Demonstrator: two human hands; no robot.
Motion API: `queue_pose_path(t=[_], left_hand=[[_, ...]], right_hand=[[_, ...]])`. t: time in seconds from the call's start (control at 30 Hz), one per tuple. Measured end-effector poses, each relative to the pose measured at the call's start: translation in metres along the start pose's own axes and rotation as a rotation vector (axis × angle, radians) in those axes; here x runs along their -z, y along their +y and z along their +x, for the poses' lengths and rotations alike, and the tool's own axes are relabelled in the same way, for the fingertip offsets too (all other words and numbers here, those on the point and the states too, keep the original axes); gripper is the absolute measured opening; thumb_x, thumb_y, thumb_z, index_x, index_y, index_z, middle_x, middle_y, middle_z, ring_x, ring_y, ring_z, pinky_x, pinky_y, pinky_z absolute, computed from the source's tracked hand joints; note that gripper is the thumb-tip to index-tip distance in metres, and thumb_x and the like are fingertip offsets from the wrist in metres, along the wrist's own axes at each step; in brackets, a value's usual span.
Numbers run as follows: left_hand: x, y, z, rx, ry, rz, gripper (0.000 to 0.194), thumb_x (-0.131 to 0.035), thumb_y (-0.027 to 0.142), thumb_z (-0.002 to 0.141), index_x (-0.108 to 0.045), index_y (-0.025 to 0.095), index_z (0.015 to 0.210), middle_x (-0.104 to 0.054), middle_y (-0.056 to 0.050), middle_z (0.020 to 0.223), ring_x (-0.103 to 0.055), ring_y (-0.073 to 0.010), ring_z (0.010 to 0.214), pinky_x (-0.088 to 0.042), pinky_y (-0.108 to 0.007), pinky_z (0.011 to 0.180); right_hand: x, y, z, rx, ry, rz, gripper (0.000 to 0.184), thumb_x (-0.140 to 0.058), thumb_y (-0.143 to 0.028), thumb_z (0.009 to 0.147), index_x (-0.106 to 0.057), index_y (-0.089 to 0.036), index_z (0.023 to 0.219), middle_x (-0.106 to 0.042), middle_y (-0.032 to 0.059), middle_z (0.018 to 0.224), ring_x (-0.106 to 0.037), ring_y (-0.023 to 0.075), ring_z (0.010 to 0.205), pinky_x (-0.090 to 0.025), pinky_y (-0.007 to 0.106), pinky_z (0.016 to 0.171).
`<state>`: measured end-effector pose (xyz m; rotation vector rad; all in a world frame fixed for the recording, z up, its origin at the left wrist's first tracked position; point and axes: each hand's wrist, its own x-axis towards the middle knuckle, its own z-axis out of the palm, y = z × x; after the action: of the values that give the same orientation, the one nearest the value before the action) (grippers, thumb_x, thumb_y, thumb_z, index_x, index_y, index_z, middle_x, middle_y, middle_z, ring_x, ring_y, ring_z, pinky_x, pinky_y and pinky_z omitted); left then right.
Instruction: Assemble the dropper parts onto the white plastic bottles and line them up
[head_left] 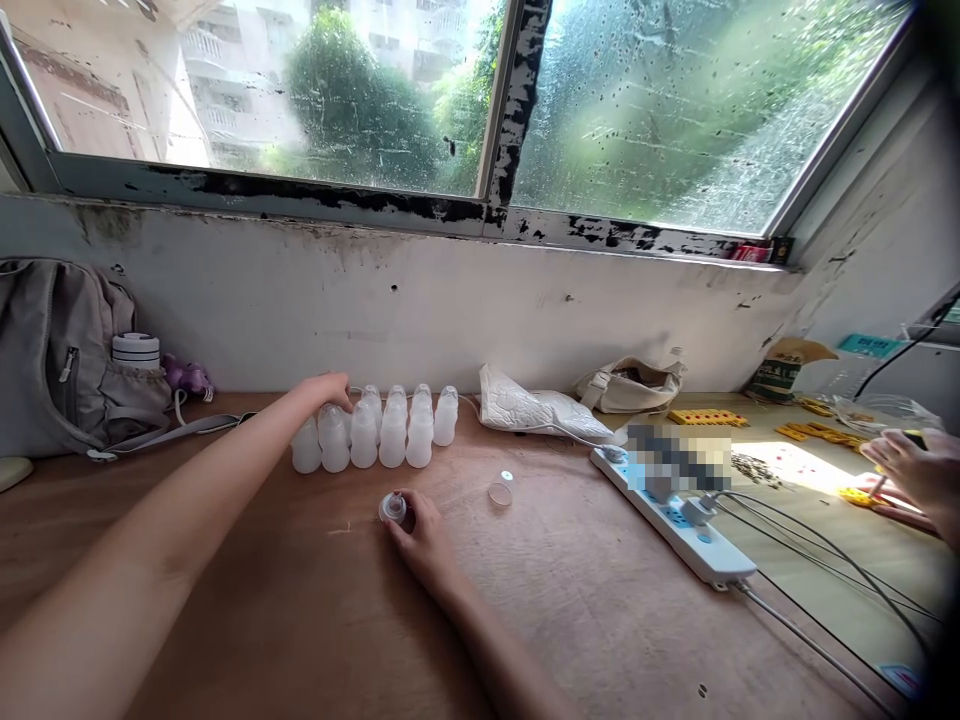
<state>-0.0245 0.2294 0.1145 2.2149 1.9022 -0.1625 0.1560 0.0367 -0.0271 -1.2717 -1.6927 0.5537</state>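
Small frosted white bottles [391, 437] stand upright in two close rows, several with clear dome caps. My left hand [328, 390] reaches over the left end of the rows with its fingers curled downward. Its fingertips are partly hidden behind the front bottles, so what they grip cannot be made out. Nearer to me, my right hand [424, 540] has thumb and fingers closed round a small clear bottle top [391, 508] with a raised nipple-like middle, low at the tabletop. Right of that hand, a loose clear cap [501, 490] lies on the wooden table [300, 610].
A white power strip [675, 520] with plugs and cables crosses the table's right side. Behind are a silvery packet [536, 405] and a beige pouch [630, 385]. A grey backpack [60, 350] stands left. Another person's hand [911, 475] works near yellow pieces [817, 435] at far right.
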Motion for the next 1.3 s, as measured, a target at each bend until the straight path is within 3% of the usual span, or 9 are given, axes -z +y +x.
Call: queue_pose_path(t=[0.17, 0.3, 0.47, 0.53, 0.6, 0.73, 0.83, 1.03, 1.3], left_hand=[[0.006, -0.006, 0.0, -0.013, 0.089, -0.02, 0.036, -0.067, 0.036, 0.049, -0.065, 0.016, 0.079, -0.064, -0.01, 0.089, -0.059, -0.0172, 0.059, -0.044, -0.025, 0.053], [0.031, -0.008, -0.01, -0.025, 0.273, -0.032, 0.033, -0.063, 0.035, 0.054, -0.064, 0.017, 0.082, -0.064, -0.009, 0.083, -0.06, -0.0218, 0.07, -0.045, -0.027, 0.06], [0.07, -0.006, -0.044, -0.019, 0.697, -0.065, 0.039, -0.046, 0.037, 0.07, -0.056, 0.02, 0.104, -0.055, -0.009, 0.103, -0.052, -0.0253, 0.094, -0.041, -0.033, 0.078], [0.078, -0.003, -0.065, -0.097, 1.046, -0.181, 0.033, -0.048, 0.035, 0.071, -0.059, 0.02, 0.098, -0.052, -0.008, 0.1, -0.055, -0.0204, 0.082, -0.043, -0.031, 0.074], [0.077, 0.003, -0.089, -0.2, 1.23, -0.275, 0.03, -0.046, 0.031, 0.072, -0.06, 0.019, 0.096, -0.05, -0.007, 0.098, -0.054, -0.0152, 0.072, -0.044, -0.028, 0.07], [0.042, 0.018, -0.134, -0.425, 1.254, -0.33, 0.028, -0.045, 0.029, 0.075, -0.056, 0.018, 0.098, -0.05, -0.005, 0.094, -0.051, -0.0135, 0.07, -0.046, -0.026, 0.065], [-0.011, 0.03, -0.158, -0.548, 1.097, -0.331, 0.028, -0.045, 0.025, 0.074, -0.052, 0.018, 0.1, -0.054, -0.004, 0.094, -0.052, -0.0158, 0.078, -0.046, -0.028, 0.071], [-0.112, 0.044, -0.169, -0.536, 0.861, -0.491, 0.029, -0.045, 0.025, 0.075, -0.047, 0.021, 0.104, -0.052, -0.006, 0.102, -0.051, -0.0201, 0.096, -0.042, -0.033, 0.085], [-0.155, 0.051, -0.162, -0.419, 0.821, -0.831, 0.041, -0.055, 0.029, 0.074, -0.038, 0.023, 0.111, -0.045, -0.007, 0.11, -0.055, -0.0165, 0.091, -0.045, -0.033, 0.082]], right_hand=[[0.0, -0.001, 0.001, -0.009, 0.0, -0.01, 0.027, -0.058, -0.015, 0.066, -0.055, -0.019, 0.092, -0.06, 0.0049, 0.093, -0.053, 0.0196, 0.089, -0.041, 0.033, 0.08], [0.001, -0.002, 0.0, -0.012, -0.001, -0.014, 0.026, -0.057, -0.016, 0.067, -0.055, -0.019, 0.093, -0.06, 0.0049, 0.093, -0.053, 0.0195, 0.089, -0.041, 0.033, 0.08], [0.002, -0.002, 0.0, -0.022, 0.008, 0.001, 0.026, -0.058, -0.018, 0.068, -0.055, -0.019, 0.093, -0.06, 0.0057, 0.094, -0.053, 0.02, 0.09, -0.041, 0.034, 0.081], [0.002, -0.002, 0.0, -0.031, 0.021, 0.033, 0.024, -0.058, -0.021, 0.068, -0.055, -0.019, 0.092, -0.061, 0.0055, 0.093, -0.054, 0.02, 0.089, -0.041, 0.034, 0.081], [0.002, -0.001, 0.001, -0.06, 0.035, 0.102, 0.024, -0.059, -0.025, 0.069, -0.055, -0.019, 0.091, -0.061, 0.0054, 0.091, -0.055, 0.0195, 0.087, -0.042, 0.033, 0.079], [0.002, 0.004, 0.004, -0.178, 0.076, 0.342, 0.028, -0.056, -0.036, 0.072, -0.054, -0.017, 0.092, -0.062, 0.0057, 0.087, -0.058, 0.0176, 0.081, -0.045, 0.029, 0.075], [0.002, 0.011, 0.006, -0.249, 0.144, 0.455, 0.031, -0.056, -0.041, 0.071, -0.055, -0.016, 0.09, -0.062, 0.0042, 0.081, -0.058, 0.0167, 0.077, -0.045, 0.029, 0.073], [0.006, 0.016, 0.008, -0.315, 0.194, 0.659, 0.033, -0.059, -0.044, 0.068, -0.056, -0.015, 0.085, -0.059, 0.0023, 0.073, -0.057, 0.0144, 0.068, -0.047, 0.029, 0.069], [0.01, 0.01, 0.006, -0.377, 0.137, 0.789, 0.036, -0.064, -0.043, 0.063, -0.056, -0.015, 0.083, -0.059, 0.0023, 0.075, -0.059, 0.0151, 0.068, -0.048, 0.03, 0.068]])
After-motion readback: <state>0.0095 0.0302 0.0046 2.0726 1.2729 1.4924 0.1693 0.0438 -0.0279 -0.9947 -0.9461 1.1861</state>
